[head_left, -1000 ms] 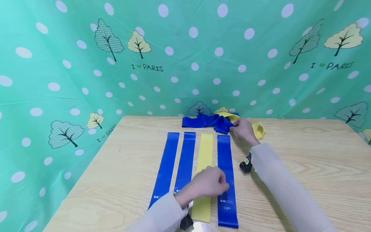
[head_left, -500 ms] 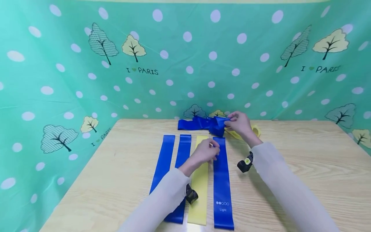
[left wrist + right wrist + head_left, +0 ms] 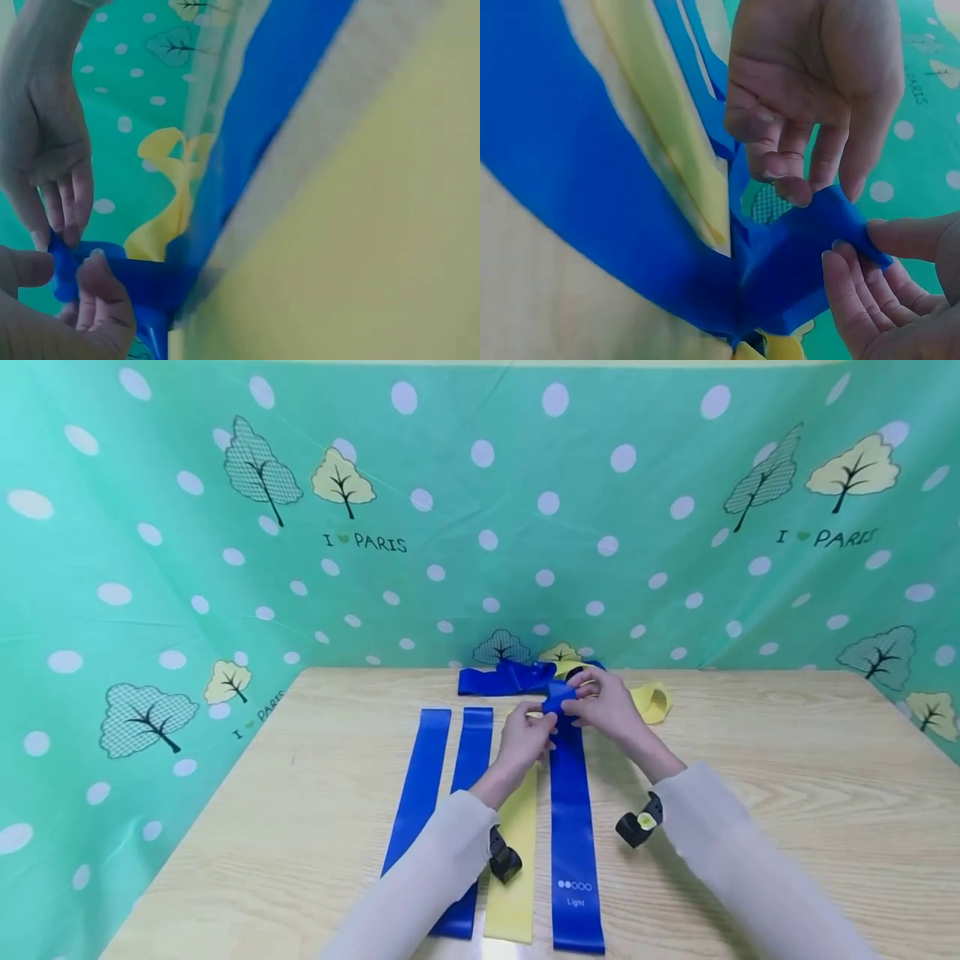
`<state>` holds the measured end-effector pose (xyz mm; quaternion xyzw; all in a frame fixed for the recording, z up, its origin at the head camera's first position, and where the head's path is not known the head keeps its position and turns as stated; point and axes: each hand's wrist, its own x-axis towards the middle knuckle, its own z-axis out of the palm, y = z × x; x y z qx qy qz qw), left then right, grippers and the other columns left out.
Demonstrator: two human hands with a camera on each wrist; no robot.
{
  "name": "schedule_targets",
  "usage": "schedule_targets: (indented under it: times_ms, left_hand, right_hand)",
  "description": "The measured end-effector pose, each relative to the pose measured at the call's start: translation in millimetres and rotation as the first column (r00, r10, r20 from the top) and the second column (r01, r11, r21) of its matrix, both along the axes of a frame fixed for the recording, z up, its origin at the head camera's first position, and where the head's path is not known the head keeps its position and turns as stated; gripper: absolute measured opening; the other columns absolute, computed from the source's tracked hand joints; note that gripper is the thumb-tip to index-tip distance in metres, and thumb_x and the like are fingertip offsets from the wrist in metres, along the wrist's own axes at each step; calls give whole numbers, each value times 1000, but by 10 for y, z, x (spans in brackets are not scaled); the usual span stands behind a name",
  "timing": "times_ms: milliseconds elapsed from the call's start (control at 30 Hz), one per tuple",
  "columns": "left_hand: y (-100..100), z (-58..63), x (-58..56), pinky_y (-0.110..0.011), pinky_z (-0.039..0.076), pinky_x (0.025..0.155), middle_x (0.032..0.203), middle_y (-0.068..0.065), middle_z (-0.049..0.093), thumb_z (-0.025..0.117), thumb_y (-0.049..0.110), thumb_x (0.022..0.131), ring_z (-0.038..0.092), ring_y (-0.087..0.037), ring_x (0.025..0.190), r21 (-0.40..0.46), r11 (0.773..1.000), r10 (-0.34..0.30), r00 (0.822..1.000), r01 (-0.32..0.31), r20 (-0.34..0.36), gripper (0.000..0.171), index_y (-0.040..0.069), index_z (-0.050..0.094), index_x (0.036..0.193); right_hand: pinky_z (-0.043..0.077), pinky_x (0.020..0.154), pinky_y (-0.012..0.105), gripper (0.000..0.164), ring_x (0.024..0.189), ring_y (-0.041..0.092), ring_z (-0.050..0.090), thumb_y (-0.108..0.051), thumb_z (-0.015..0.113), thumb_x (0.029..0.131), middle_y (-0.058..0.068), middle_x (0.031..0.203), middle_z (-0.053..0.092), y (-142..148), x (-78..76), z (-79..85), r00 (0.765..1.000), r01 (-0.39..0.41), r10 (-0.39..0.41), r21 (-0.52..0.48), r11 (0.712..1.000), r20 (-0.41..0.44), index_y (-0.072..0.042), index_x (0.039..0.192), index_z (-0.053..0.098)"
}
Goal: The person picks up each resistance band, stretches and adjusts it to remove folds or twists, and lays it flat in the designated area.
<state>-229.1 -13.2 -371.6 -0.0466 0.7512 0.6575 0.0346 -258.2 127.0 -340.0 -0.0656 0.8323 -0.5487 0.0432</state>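
Both hands meet over the far end of a row of flat resistance bands. My left hand (image 3: 522, 739) pinches one edge of a crumpled blue resistance band (image 3: 558, 695), and my right hand (image 3: 609, 710) pinches it close by. In the left wrist view the band (image 3: 142, 281) runs between thumb and fingers of both hands. The right wrist view has its raised end (image 3: 802, 255) between the two sets of fingertips. Below lie a blue band (image 3: 576, 827) marked "Light", a yellow band (image 3: 512, 877) partly under the left arm, and two more blue bands, the outer one (image 3: 422, 777) leftmost.
Behind the hands, a tangled blue band (image 3: 487, 682) and a curled yellow band (image 3: 651, 702) lie near the table's back edge. A green dotted curtain (image 3: 480, 527) hangs right behind the wooden table (image 3: 750, 760). Dark cameras sit at both wrists.
My right hand has lifted the crumpled blue band from the pile and drawn it nearer. My left hand has moved forward from over the flat bands and now grips it too.
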Motion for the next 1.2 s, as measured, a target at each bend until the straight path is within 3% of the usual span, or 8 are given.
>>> schedule_targets:
  times_ms: [200, 433, 633, 833, 933, 1100, 1133, 1200]
  left_hand:
    - [-67, -85, 39, -25, 48, 52, 76, -4, 57, 63, 12, 91, 61, -24, 63, 13, 1000, 20, 998, -19, -61, 13, 1, 64, 96]
    - [-113, -71, 56, -22, 44, 48, 89, -19, 72, 63, 21, 92, 70, -23, 63, 22, 999, 30, 999, -29, -43, 20, 1, 68, 96]
    - [-134, -62, 65, -22, 47, 45, 88, -17, 73, 66, 28, 90, 70, -21, 60, 10, 998, 58, 998, -59, 30, 23, 5, 66, 86]
    - [-158, -11, 43, -27, 54, 48, 80, -16, 72, 66, 15, 88, 72, -26, 67, 61, 995, 77, 997, -77, 7, 13, 6, 60, 81]
    - [-164, 39, 16, -27, 54, 50, 72, -9, 69, 66, 11, 87, 70, -21, 62, 97, 991, 92, 995, -88, -35, 13, 7, 57, 78]
    - [-141, 129, 8, -23, 50, 51, 71, -6, 68, 68, 6, 83, 59, -7, 55, 62, 993, 104, 989, -98, -101, 13, 6, 56, 78]
    - [-133, 142, 16, -25, 52, 53, 73, -9, 69, 68, 5, 82, 59, -7, 54, 60, 994, 98, 990, -92, -105, 12, 6, 56, 80]
    - [-115, 160, 40, -32, 57, 57, 79, -15, 70, 66, 1, 82, 59, -8, 52, 83, 994, 84, 992, -76, -99, 12, 3, 55, 84]
  right_hand:
    - [59, 73, 37, 44, 82, 23, 62, -1, 65, 86, 19, 106, 50, 17, 145, -94, 1000, -20, 19, 15, 1000, 23, 6, 124, 44]
    - [59, 71, 36, 46, 90, 30, 66, -6, 58, 91, 24, 110, 56, 45, 281, -183, 982, -11, 11, -2, 1000, 187, 9, 127, 33]
    - [59, 68, 31, 37, 75, 13, 66, -11, 45, 98, 11, 91, 65, 56, 319, -273, 923, -117, 155, -126, 985, 351, 13, 125, 41]
    - [58, 72, 31, 42, 80, 16, 69, -17, 32, 100, 6, 89, 68, 54, 322, -340, 839, -130, 267, -304, 944, 473, 13, 128, 40]
    - [56, 84, 35, 49, 91, 21, 70, -23, 22, 103, 10, 97, 70, 38, 294, -366, 802, -107, 363, -483, 869, 474, 12, 135, 35]
    - [52, 93, 34, 52, 98, 21, 68, -34, 15, 105, 10, 103, 69, -10, 189, -361, 808, 3, 471, -803, 596, 353, 3, 140, 26]
    - [53, 91, 32, 50, 97, 20, 68, -35, 15, 105, 9, 102, 69, -16, 163, -354, 814, 22, 472, -831, 556, 338, -1, 138, 28]
    - [55, 84, 29, 43, 92, 17, 68, -36, 18, 105, 6, 98, 69, -25, 108, -334, 826, 62, 451, -850, 523, 337, -5, 128, 35]
